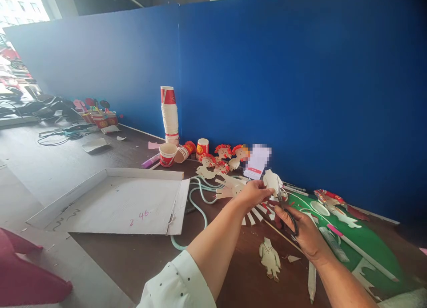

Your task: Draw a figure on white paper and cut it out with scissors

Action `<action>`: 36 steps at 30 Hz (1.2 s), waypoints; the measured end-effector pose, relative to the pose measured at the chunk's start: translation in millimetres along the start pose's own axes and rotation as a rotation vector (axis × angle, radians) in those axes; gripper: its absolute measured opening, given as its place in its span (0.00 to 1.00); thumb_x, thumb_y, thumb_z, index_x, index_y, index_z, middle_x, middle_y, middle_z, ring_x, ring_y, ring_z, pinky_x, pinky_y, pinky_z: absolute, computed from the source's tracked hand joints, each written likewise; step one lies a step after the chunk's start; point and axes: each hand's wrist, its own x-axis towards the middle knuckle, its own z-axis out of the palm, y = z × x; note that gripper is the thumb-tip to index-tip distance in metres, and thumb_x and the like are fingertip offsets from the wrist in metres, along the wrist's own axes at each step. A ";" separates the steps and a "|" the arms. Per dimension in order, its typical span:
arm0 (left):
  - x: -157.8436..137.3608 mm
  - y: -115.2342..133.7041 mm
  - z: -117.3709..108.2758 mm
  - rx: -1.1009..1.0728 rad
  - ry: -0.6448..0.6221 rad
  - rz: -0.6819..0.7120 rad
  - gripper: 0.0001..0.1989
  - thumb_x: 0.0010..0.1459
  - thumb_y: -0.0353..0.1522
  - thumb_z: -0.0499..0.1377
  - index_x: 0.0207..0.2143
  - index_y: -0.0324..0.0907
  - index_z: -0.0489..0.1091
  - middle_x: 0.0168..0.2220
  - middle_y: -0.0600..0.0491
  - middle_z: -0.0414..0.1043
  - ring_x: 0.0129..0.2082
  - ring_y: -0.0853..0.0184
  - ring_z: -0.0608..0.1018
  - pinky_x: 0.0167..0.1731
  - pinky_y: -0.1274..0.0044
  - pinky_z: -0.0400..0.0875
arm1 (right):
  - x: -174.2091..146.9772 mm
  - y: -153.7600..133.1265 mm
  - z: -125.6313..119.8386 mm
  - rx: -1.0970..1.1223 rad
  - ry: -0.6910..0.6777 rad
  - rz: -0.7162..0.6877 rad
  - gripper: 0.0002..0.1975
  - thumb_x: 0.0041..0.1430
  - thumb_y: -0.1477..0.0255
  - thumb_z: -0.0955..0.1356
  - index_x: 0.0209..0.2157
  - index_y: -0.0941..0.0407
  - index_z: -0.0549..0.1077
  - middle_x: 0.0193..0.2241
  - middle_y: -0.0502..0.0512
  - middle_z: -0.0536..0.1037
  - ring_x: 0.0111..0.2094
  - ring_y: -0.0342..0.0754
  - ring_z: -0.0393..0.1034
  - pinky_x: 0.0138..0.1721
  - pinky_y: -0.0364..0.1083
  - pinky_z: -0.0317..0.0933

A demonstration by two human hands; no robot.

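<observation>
Between thumb and fingers, my left hand [256,194] pinches a white paper piece [272,180] held above the table. My right hand [302,230] grips black-handled scissors [291,221], whose blades meet the paper's lower right edge. Whether the blades are apart cannot be made out. Below the hands a paper doll body cutout [270,258] lies flat, with a small paper scrap [293,258] beside it. Another cut paper piece [230,186] sits left of my left hand. Strips of cut paper cup show partly behind my wrists.
A shallow white cardboard tray [116,201] lies on the left. Stacked paper cups [170,117] stand by the blue partition [293,77]. Paper dolls [223,151], a pale green cable [200,201], a green mat [373,250] and a white marker [312,281] surround the hands.
</observation>
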 end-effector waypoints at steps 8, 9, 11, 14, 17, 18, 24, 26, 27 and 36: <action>-0.8 1.3 0.0 -0.113 -0.033 -0.015 0.03 0.50 0.27 0.60 0.26 0.35 0.68 0.23 0.55 0.66 0.21 0.77 0.67 0.25 0.82 0.61 | 3.2 6.5 -3.2 -0.014 0.000 -0.009 0.16 0.53 0.55 0.67 0.31 0.54 0.74 0.20 0.47 0.71 0.23 0.45 0.63 0.23 0.42 0.56; -0.6 1.2 0.0 -0.115 -0.031 -0.018 0.03 0.50 0.27 0.60 0.26 0.35 0.68 0.23 0.55 0.66 0.21 0.77 0.67 0.25 0.82 0.61 | 2.3 5.0 -2.3 -0.004 0.005 -0.007 0.16 0.53 0.55 0.66 0.31 0.54 0.74 0.20 0.47 0.70 0.22 0.44 0.62 0.23 0.42 0.56; 0.3 0.4 -0.2 -0.100 -0.026 -0.021 0.03 0.50 0.27 0.60 0.26 0.35 0.68 0.22 0.56 0.65 0.20 0.78 0.66 0.25 0.82 0.60 | 0.3 1.1 -0.2 0.024 0.004 0.010 0.17 0.52 0.54 0.66 0.31 0.54 0.74 0.19 0.46 0.70 0.21 0.44 0.61 0.22 0.42 0.56; 2.1 -1.6 -1.2 -0.047 -0.019 -0.013 0.04 0.51 0.28 0.60 0.26 0.36 0.68 0.21 0.56 0.65 0.19 0.78 0.64 0.25 0.81 0.60 | -1.7 -3.1 1.5 0.036 -0.007 0.021 0.18 0.52 0.52 0.67 0.27 0.54 0.73 0.18 0.45 0.68 0.20 0.42 0.59 0.22 0.41 0.55; 2.9 -3.0 -2.4 0.007 -0.008 -0.001 0.03 0.52 0.28 0.59 0.27 0.36 0.68 0.22 0.57 0.64 0.20 0.78 0.64 0.26 0.81 0.61 | -0.9 -2.6 0.9 0.016 -0.009 0.018 0.19 0.51 0.52 0.67 0.27 0.54 0.73 0.18 0.45 0.68 0.20 0.42 0.59 0.22 0.41 0.55; 2.8 -3.1 -2.8 0.025 -0.005 0.002 0.03 0.52 0.28 0.58 0.27 0.36 0.68 0.22 0.57 0.64 0.20 0.78 0.64 0.26 0.81 0.61 | -0.2 -1.6 0.4 0.009 -0.008 0.023 0.19 0.51 0.52 0.67 0.30 0.54 0.74 0.18 0.45 0.68 0.21 0.42 0.59 0.23 0.41 0.55; 0.7 -1.4 -3.8 0.076 -0.003 0.021 0.05 0.51 0.29 0.59 0.25 0.37 0.67 0.21 0.57 0.63 0.20 0.77 0.63 0.26 0.81 0.59 | 2.2 3.7 -1.3 -0.066 0.007 -0.021 0.20 0.53 0.52 0.66 0.35 0.54 0.74 0.17 0.46 0.67 0.21 0.43 0.59 0.22 0.42 0.53; 0.7 -1.4 -4.0 0.074 -0.010 0.024 0.05 0.51 0.30 0.59 0.25 0.37 0.67 0.20 0.58 0.63 0.20 0.77 0.63 0.26 0.81 0.59 | 2.0 3.9 -1.8 -0.096 0.014 -0.052 0.20 0.53 0.52 0.65 0.28 0.55 0.74 0.17 0.46 0.66 0.20 0.43 0.59 0.22 0.42 0.53; 1.2 -1.9 -4.2 0.074 -0.015 0.024 0.05 0.51 0.30 0.59 0.26 0.37 0.67 0.20 0.58 0.63 0.20 0.77 0.63 0.26 0.81 0.59 | 2.0 3.9 -2.1 -0.104 0.015 -0.059 0.20 0.53 0.52 0.65 0.24 0.55 0.73 0.16 0.46 0.66 0.20 0.43 0.59 0.22 0.41 0.54; 8.8 -9.8 -6.7 0.091 -0.017 0.026 0.05 0.51 0.31 0.59 0.29 0.37 0.69 0.22 0.57 0.64 0.21 0.76 0.64 0.27 0.81 0.61 | 0.9 0.3 -2.3 -0.192 0.040 -0.107 0.25 0.55 0.51 0.64 0.15 0.55 0.67 0.15 0.48 0.65 0.20 0.42 0.57 0.23 0.41 0.53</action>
